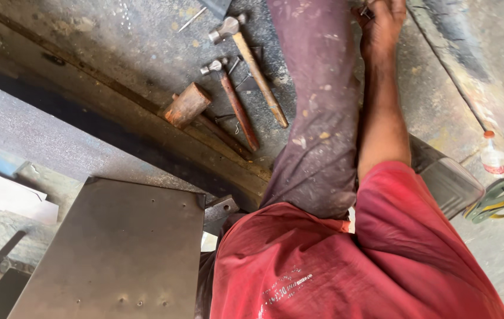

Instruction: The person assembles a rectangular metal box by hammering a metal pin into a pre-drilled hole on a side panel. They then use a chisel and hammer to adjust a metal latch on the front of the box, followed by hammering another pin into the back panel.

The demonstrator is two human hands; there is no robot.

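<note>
My right hand [382, 25] reaches out at the top of the view, past my knee in purple trousers [317, 106]. Its fingers are curled around a small dark metal piece [365, 9], which is mostly hidden by the hand. My bare forearm runs down to the red shirt sleeve [405, 236]. My left hand does not show. Left of my leg, three hammers lie on the concrete floor: a long ball-peen hammer [255, 68], a shorter one [234, 103] and a rusty-headed mallet [187, 105].
A grey steel plate [116, 248] with small holes lies at the lower left beside a metal bracket [221, 210]. A rusty rail [116, 112] crosses the floor. At the right stand a dark box [450, 180], a plastic bottle [494, 155] and a green strap [497, 201].
</note>
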